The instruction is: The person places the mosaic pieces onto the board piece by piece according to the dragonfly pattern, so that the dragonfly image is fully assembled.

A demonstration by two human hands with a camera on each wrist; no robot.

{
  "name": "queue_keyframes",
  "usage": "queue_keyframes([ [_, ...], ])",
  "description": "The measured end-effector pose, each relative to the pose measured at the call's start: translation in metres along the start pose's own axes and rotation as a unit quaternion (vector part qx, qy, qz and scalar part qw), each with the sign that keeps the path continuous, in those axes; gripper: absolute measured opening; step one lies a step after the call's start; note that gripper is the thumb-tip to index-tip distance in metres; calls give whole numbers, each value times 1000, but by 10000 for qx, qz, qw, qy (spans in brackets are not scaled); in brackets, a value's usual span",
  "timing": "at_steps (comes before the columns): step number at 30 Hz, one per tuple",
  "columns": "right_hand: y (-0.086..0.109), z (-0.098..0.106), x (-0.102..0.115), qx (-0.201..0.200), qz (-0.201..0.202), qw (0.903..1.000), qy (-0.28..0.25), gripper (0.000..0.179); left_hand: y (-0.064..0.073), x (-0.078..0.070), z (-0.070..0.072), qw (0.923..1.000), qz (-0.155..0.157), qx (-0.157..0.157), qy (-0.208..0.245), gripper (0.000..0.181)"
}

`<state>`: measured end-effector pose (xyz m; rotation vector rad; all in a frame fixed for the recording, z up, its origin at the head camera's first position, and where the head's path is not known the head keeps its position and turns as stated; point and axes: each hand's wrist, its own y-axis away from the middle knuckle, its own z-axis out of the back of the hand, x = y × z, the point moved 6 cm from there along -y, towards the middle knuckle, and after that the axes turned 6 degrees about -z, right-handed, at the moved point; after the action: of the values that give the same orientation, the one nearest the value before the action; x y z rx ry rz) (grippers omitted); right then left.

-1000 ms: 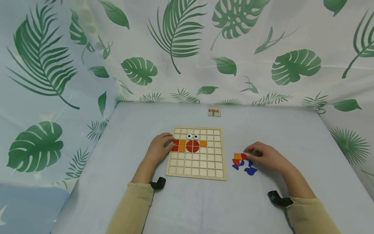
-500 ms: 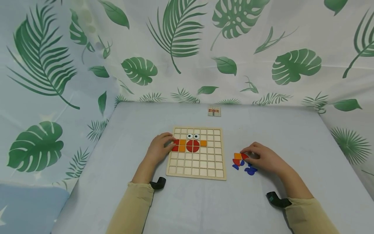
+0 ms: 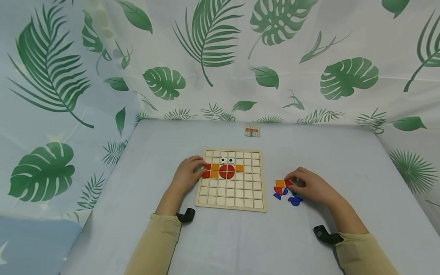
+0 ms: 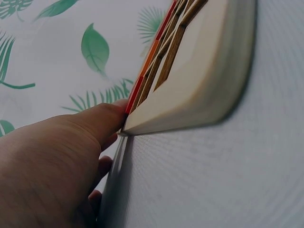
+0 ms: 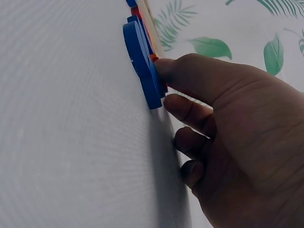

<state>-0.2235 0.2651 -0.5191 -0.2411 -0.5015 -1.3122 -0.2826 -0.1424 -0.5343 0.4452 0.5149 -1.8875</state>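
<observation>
A square wooden grid board [image 3: 231, 195] lies on the table, bearing red and orange square tiles, a red circle of quarter pieces [image 3: 227, 172] and two round eye tiles [image 3: 227, 160]. At its left edge rests my left hand [image 3: 187, 173], thumb and index fingertips on the red tiles [image 3: 206, 170]. In the left wrist view the thumb touches a red tile at the board's corner. Right of the board, my right hand [image 3: 311, 185] pinches a red quarter-circle piece [image 3: 288, 183] between thumb and index finger. In the right wrist view, blue half-round pieces [image 5: 137, 52] partly hide that piece.
Beside the right fingertips lie an orange square tile [image 3: 280, 183], another red piece [image 3: 277, 190] and several blue half-round pieces [image 3: 295, 201]. A small pattern card [image 3: 252, 131] lies farther back. Leaf-printed cloth [image 3: 220, 76] hangs behind and left of the table.
My right hand has shifted slightly left, its fingertips closing around the red quarter-circle piece. The left hand and the board have stayed in place.
</observation>
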Motion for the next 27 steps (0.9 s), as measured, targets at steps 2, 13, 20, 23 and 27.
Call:
queue_keyframes([
  [2, 0, 0, 0, -16, 13, 10000, -15, 22, 0, 0, 0, 10000, -27, -11, -9, 29],
  [13, 0, 1, -1, -76, 53, 9999, -96, 23, 0, 0, 0, 9999, -125, -45, 15, 28],
  [20, -2, 1, -1, -69, 62, 9999, -94, 23, 0, 1, 0, 10000, -41, -20, 53, 28],
  [23, -2, 1, -1, -59, 44, 9999, -111, 23, 0, 0, 1, 10000, -30, -10, 31, 28],
  [27, -1, 2, -1, -58, 23, 9999, -106, 24, 1, -1, 1, 10000, -36, -5, 31, 29],
])
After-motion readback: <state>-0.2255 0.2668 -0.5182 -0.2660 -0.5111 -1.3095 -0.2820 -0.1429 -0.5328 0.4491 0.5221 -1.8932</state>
